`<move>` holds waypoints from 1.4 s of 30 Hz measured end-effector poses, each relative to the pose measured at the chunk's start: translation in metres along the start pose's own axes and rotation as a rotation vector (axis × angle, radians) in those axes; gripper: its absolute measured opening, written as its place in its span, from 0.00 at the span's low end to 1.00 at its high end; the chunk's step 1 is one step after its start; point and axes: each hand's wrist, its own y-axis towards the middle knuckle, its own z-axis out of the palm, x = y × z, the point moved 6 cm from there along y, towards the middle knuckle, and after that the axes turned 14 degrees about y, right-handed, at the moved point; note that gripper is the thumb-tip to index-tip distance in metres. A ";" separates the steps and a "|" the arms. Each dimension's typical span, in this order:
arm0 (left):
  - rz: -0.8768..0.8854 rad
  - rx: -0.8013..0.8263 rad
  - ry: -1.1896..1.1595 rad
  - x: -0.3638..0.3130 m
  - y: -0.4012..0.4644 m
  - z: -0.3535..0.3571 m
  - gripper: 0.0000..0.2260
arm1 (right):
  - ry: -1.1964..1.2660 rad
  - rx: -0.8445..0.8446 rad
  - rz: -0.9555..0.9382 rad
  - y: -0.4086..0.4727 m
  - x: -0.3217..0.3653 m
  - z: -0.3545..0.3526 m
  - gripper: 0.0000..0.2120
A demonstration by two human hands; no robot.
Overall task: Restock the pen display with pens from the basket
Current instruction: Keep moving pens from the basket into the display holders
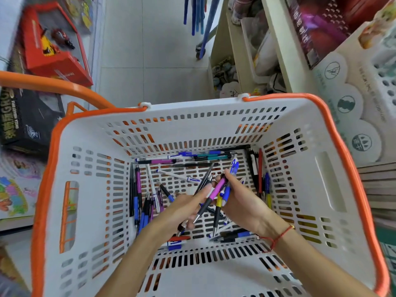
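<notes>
A white slotted basket (300,189) with an orange rim fills the view below me. Loose pens (156,161) in blue, purple, black and white lie scattered along its floor edges. Both my hands are down inside it. My right hand (242,202) grips a bundle of pens (220,189), among them a purple, a yellow and a blue one, points toward me. My left hand (182,209) touches the same bundle from the left, fingers closed round a dark pen. The pen display is not in view.
An orange handle (53,84) arcs off the basket's left side. Boxed toys (51,46) sit on the left shelf. A cream shelf unit (276,50) with goods stands at right, with a tiled aisle floor (150,50) between. A red string is on my right wrist.
</notes>
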 end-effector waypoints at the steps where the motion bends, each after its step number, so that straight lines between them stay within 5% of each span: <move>1: -0.015 0.005 0.020 0.001 0.001 0.001 0.28 | -0.013 -0.002 -0.009 -0.001 0.000 0.001 0.25; 12: 0.012 0.089 0.187 -0.006 -0.002 -0.024 0.26 | -0.101 0.044 -0.069 -0.005 0.013 0.001 0.16; 16: -0.002 0.148 0.184 -0.001 -0.006 -0.025 0.20 | -0.317 0.005 -0.086 -0.005 0.019 -0.002 0.13; 21: -0.073 0.247 0.136 0.006 -0.012 -0.024 0.17 | -0.743 -0.166 -0.565 -0.012 0.058 -0.014 0.12; 26: -0.101 0.305 0.068 0.001 -0.018 -0.020 0.15 | -1.179 0.275 -0.577 -0.020 0.055 0.015 0.12; 35: -0.209 0.442 -0.730 0.004 -0.019 -0.013 0.19 | -1.291 0.358 -0.469 -0.022 0.033 0.027 0.19; 37: -0.188 0.344 -0.776 0.001 -0.014 -0.013 0.15 | -1.152 0.268 -0.453 -0.020 0.034 0.021 0.14; 42: -0.067 -0.270 -0.909 0.002 0.007 -0.018 0.20 | -0.757 -0.112 -0.456 -0.009 0.025 0.003 0.19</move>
